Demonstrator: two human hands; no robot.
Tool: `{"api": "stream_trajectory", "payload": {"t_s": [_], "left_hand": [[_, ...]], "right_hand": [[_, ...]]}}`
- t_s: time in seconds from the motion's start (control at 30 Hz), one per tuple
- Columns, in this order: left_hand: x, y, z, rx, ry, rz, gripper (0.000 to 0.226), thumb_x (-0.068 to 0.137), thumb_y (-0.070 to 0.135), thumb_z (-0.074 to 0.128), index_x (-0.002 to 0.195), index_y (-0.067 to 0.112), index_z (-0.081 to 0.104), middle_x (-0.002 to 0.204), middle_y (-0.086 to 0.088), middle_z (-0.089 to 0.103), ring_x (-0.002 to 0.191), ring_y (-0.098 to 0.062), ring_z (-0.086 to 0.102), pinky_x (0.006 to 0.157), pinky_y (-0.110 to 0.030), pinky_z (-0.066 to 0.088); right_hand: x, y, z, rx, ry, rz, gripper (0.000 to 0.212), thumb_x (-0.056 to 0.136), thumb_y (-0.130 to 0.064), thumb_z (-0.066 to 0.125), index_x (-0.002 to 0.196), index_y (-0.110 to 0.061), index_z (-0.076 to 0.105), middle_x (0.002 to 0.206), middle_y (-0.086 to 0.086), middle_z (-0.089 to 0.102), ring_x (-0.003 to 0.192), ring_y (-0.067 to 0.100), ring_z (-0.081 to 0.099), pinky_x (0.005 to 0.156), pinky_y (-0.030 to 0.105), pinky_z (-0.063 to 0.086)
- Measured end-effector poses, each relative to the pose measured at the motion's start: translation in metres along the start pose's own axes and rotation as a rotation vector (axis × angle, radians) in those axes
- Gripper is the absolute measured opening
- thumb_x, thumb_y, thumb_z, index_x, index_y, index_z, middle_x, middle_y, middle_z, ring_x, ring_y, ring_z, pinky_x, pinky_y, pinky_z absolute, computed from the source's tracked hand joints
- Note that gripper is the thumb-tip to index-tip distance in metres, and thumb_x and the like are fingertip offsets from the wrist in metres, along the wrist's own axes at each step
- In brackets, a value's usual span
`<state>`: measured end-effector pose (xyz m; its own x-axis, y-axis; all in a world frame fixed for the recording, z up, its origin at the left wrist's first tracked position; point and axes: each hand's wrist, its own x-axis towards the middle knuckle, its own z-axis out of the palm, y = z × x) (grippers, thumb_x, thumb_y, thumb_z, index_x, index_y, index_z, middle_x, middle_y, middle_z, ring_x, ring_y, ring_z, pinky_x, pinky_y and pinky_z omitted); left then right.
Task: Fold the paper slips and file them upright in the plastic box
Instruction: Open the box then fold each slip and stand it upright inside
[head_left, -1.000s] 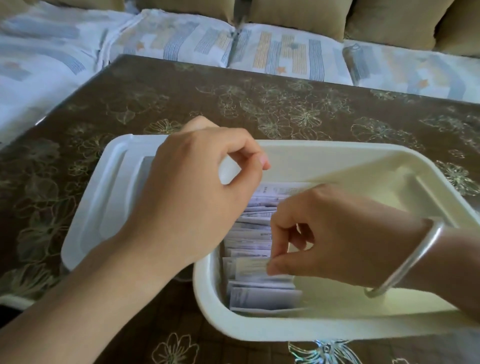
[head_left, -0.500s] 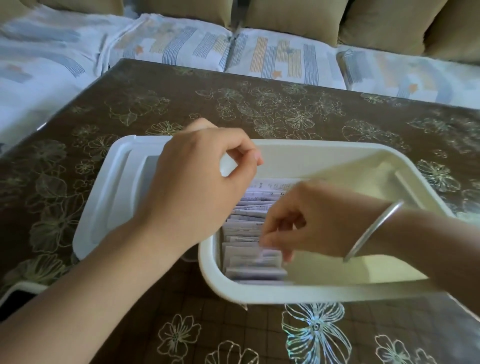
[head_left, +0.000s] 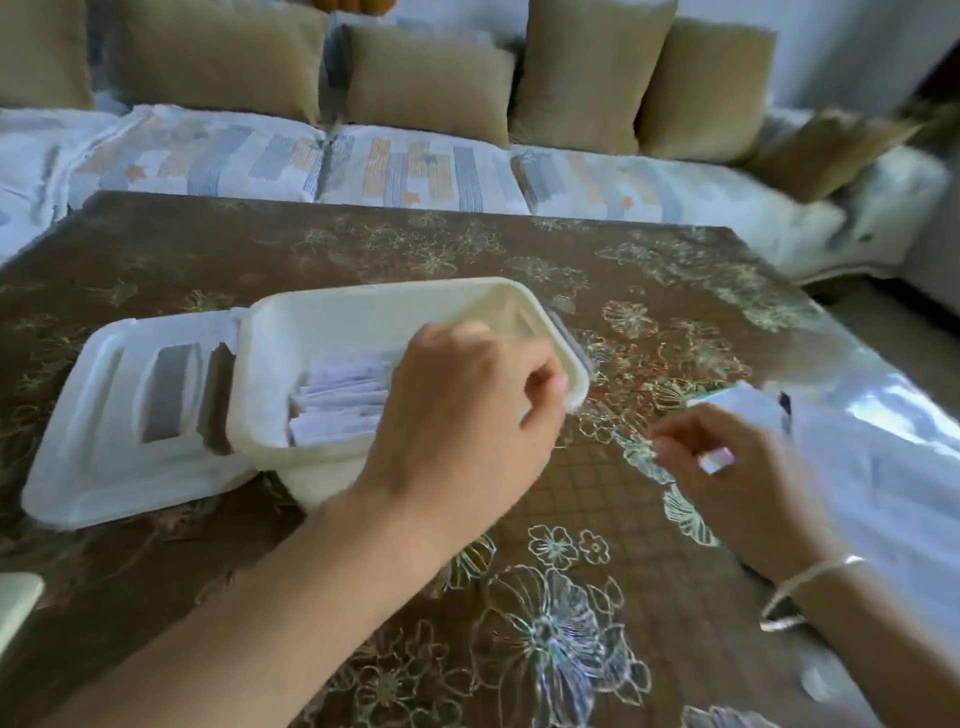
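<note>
The plastic box sits on the bench, its lid lying open at its left and slips filed upright inside. The left hand, fingers curled on nothing visible, covers its right half. The blurred right hand hangs near white papers, and I cannot tell its grip.

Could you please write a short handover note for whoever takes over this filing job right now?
Left hand: fingers curled over the plastic box, by its right rim; grip unclear through blur.
Right hand: loosely curled above the table, right of the box, nothing seen in it, near what look like white papers.
Done: a row of folded slips sits in the box; lid open at left.
Left: fold and file the remaining papers.
</note>
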<state>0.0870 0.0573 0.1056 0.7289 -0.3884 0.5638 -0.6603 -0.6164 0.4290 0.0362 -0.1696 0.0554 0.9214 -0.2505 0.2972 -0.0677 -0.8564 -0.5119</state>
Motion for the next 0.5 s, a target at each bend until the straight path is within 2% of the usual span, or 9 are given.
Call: {"api": "stream_trajectory", "payload": {"t_s": [0.03, 0.07, 0.1, 0.17, 0.23, 0.3, 0.4, 0.47, 0.5], "left_hand": [[-0.009, 0.009, 0.007, -0.003, 0.002, -0.021, 0.016, 0.089, 0.024, 0.063, 0.075, 0.024, 0.071, 0.068, 0.012, 0.066, 0.065, -0.009, 0.054, 0.068, -0.028, 0.037], [-0.019, 0.021, 0.015, -0.016, -0.009, -0.031, 0.015, 0.089, 0.025, 0.064, 0.077, 0.025, 0.071, 0.069, 0.014, 0.066, 0.067, -0.008, 0.054, 0.071, -0.027, 0.037], [-0.028, 0.028, 0.022, -0.029, -0.018, -0.035, 0.013, 0.089, 0.025, 0.065, 0.078, 0.026, 0.072, 0.072, 0.015, 0.067, 0.070, -0.006, 0.055, 0.073, -0.026, 0.037], [-0.044, 0.039, 0.036, -0.060, -0.058, -0.039, 0.011, 0.089, 0.026, 0.065, 0.080, 0.028, 0.071, 0.075, 0.018, 0.067, 0.074, -0.003, 0.055, 0.077, -0.025, 0.038], [-0.056, 0.045, 0.048, -0.065, -0.133, -0.054, 0.012, 0.091, 0.028, 0.062, 0.083, 0.030, 0.070, 0.077, 0.020, 0.067, 0.076, -0.002, 0.054, 0.081, -0.027, 0.041], [-0.063, 0.048, 0.054, -0.062, -0.190, -0.080, 0.014, 0.093, 0.030, 0.060, 0.085, 0.030, 0.071, 0.079, 0.020, 0.067, 0.078, -0.002, 0.055, 0.083, -0.029, 0.044], [-0.071, 0.046, 0.054, -0.085, -0.222, -0.133, 0.016, 0.094, 0.032, 0.059, 0.087, 0.030, 0.073, 0.080, 0.021, 0.067, 0.079, 0.001, 0.057, 0.082, -0.024, 0.044], [-0.077, 0.042, 0.052, -0.073, -0.228, -0.157, 0.015, 0.093, 0.032, 0.060, 0.087, 0.031, 0.074, 0.080, 0.023, 0.066, 0.078, 0.003, 0.057, 0.078, -0.021, 0.044], [-0.080, 0.038, 0.050, -0.059, -0.234, -0.169, 0.015, 0.093, 0.033, 0.060, 0.087, 0.032, 0.074, 0.080, 0.023, 0.067, 0.078, 0.003, 0.057, 0.076, -0.019, 0.043]], "right_hand": [[-0.009, 0.019, 0.005, -0.194, -0.018, 0.014, 0.011, 0.086, -0.032, 0.067, 0.096, -0.037, 0.064, 0.100, -0.004, 0.071, 0.099, 0.023, 0.062, 0.077, 0.035, 0.047], [-0.020, 0.038, 0.006, -0.378, -0.104, 0.065, 0.029, 0.089, -0.044, 0.059, 0.116, -0.034, 0.060, 0.128, 0.000, 0.061, 0.124, 0.026, 0.049, 0.092, 0.038, 0.041], [-0.025, 0.055, 0.009, -0.500, -0.224, 0.140, 0.051, 0.091, -0.055, 0.047, 0.136, -0.030, 0.046, 0.149, 0.003, 0.041, 0.141, 0.024, 0.028, 0.107, 0.038, 0.031], [-0.028, 0.077, 0.011, -0.569, -0.317, 0.254, 0.075, 0.090, -0.067, 0.024, 0.152, -0.025, 0.015, 0.162, 0.001, 0.006, 0.149, 0.019, -0.004, 0.118, 0.039, 0.006], [-0.024, 0.088, 0.012, -0.599, -0.292, 0.269, 0.079, 0.090, -0.067, 0.012, 0.154, -0.021, 0.004, 0.162, 0.000, -0.003, 0.147, 0.016, -0.013, 0.120, 0.042, -0.005], [-0.018, 0.093, 0.016, -0.597, -0.283, 0.267, 0.076, 0.093, -0.064, 0.010, 0.154, -0.019, 0.006, 0.162, -0.002, 0.004, 0.148, 0.014, -0.010, 0.119, 0.044, -0.007], [-0.015, 0.091, 0.024, -0.568, -0.242, 0.232, 0.068, 0.096, -0.060, 0.019, 0.152, -0.021, 0.022, 0.157, -0.003, 0.026, 0.148, 0.012, 0.002, 0.119, 0.042, -0.006], [-0.022, 0.080, 0.028, -0.512, -0.194, 0.119, 0.055, 0.098, -0.051, 0.035, 0.146, -0.023, 0.036, 0.150, -0.001, 0.042, 0.146, 0.015, 0.019, 0.118, 0.039, 0.004], [-0.029, 0.072, 0.028, -0.452, -0.183, 0.048, 0.047, 0.097, -0.044, 0.043, 0.140, -0.024, 0.045, 0.143, 0.000, 0.050, 0.141, 0.017, 0.033, 0.116, 0.037, 0.015]]}}
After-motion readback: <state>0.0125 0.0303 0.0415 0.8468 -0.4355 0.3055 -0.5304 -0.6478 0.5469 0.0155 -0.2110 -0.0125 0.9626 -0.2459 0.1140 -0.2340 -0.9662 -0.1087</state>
